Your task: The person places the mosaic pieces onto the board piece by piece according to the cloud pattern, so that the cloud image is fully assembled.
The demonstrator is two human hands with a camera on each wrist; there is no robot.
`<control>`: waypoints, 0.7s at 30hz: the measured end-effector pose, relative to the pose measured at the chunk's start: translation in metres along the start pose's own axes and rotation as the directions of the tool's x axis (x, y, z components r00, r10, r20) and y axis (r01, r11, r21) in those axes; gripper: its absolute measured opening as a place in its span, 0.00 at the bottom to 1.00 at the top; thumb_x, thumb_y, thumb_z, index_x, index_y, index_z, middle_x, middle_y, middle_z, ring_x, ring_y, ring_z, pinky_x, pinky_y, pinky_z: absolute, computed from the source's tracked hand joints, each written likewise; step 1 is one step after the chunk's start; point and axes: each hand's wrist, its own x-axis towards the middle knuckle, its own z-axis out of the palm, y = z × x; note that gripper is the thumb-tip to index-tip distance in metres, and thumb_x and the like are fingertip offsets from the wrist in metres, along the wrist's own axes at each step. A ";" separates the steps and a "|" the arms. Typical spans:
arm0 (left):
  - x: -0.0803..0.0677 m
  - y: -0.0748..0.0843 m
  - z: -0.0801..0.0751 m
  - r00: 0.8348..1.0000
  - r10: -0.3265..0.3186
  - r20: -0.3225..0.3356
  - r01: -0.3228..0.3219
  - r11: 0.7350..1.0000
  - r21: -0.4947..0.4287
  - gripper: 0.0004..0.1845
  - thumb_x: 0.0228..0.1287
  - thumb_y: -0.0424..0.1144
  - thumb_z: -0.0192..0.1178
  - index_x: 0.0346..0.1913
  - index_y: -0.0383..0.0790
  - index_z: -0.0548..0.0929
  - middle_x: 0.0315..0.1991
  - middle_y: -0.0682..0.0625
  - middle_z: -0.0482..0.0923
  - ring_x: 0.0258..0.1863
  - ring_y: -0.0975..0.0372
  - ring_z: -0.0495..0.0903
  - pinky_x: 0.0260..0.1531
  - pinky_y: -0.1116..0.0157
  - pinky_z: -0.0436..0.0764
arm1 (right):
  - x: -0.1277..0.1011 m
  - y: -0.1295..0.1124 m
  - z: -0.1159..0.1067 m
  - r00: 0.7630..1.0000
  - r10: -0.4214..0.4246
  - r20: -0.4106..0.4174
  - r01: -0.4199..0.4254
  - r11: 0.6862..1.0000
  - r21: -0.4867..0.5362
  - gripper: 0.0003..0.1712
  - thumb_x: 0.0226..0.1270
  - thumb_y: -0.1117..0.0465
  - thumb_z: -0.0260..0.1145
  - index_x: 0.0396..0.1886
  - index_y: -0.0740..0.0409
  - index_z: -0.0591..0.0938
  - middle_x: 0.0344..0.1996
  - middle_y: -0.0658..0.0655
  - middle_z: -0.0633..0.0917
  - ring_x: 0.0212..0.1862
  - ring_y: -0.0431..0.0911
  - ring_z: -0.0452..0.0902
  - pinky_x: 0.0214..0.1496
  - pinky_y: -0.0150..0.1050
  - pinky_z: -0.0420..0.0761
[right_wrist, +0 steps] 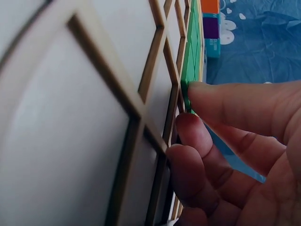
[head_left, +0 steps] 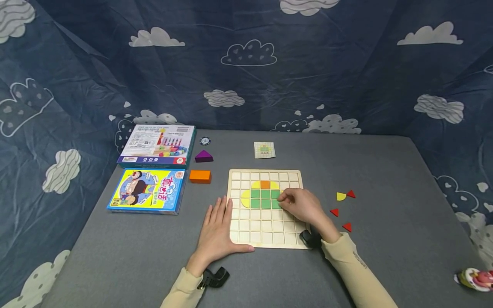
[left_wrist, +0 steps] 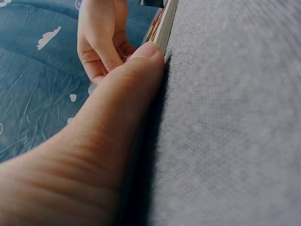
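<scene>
A pale wooden grid board [head_left: 259,226] lies on the table. Green square tiles [head_left: 265,199], an orange square tile [head_left: 265,185] and yellow rounded tiles [head_left: 245,198] fill some of its cells. My left hand [head_left: 216,231] rests at the board's left edge, fingers straight and thumb [left_wrist: 136,70] along the near edge. Over the right side of the tiled area is my right hand [head_left: 301,205], its fingers curled with the tips down at the board. In the right wrist view its thumb [right_wrist: 211,96] touches the green tiles [right_wrist: 190,52]; I cannot tell whether a tile is between the fingertips.
Right of the board lie a yellow tile [head_left: 340,196] and several red triangles [head_left: 347,226]. A pattern card [head_left: 265,150] sits behind it. Leftward are an orange block [head_left: 200,176], a purple triangular block [head_left: 204,156], a round chip [head_left: 205,140] and two boxes [head_left: 146,190]. A figurine [head_left: 475,279] stands far right.
</scene>
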 end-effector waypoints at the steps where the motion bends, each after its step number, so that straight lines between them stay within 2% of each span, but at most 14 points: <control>1: 0.000 0.000 0.000 1.000 0.001 0.000 -0.001 1.000 -0.001 0.74 0.32 0.81 0.58 0.75 0.35 0.43 0.75 0.40 0.40 0.73 0.53 0.36 0.68 0.54 0.34 | -0.001 0.001 0.000 1.000 -0.005 -0.001 0.005 1.000 -0.001 0.02 0.58 0.61 0.70 0.31 0.53 0.86 0.20 0.45 0.76 0.22 0.41 0.67 0.25 0.37 0.66; 9: 0.000 0.000 0.000 1.000 0.004 -0.003 -0.004 1.000 -0.003 0.74 0.32 0.81 0.59 0.75 0.35 0.44 0.75 0.40 0.40 0.73 0.53 0.36 0.68 0.54 0.35 | -0.008 0.004 -0.004 0.998 -0.063 0.011 0.063 0.998 0.018 0.08 0.59 0.62 0.69 0.39 0.55 0.87 0.23 0.45 0.79 0.25 0.40 0.69 0.28 0.37 0.69; 16: -0.001 0.000 0.000 1.000 0.006 -0.009 -0.006 1.000 -0.005 0.74 0.31 0.81 0.59 0.74 0.34 0.44 0.75 0.40 0.41 0.73 0.52 0.37 0.68 0.53 0.36 | -0.015 0.010 -0.009 0.993 -0.111 0.025 0.109 0.992 0.069 0.10 0.61 0.61 0.69 0.42 0.57 0.87 0.22 0.45 0.76 0.23 0.40 0.65 0.26 0.36 0.66; 21: -0.001 0.001 0.000 1.000 0.008 -0.008 -0.008 1.000 -0.011 0.74 0.32 0.80 0.60 0.74 0.34 0.45 0.75 0.39 0.41 0.73 0.52 0.37 0.68 0.53 0.36 | -0.022 0.020 -0.019 0.996 -0.082 -0.024 0.085 0.990 0.112 0.08 0.61 0.61 0.69 0.40 0.57 0.86 0.21 0.47 0.74 0.21 0.42 0.64 0.22 0.34 0.63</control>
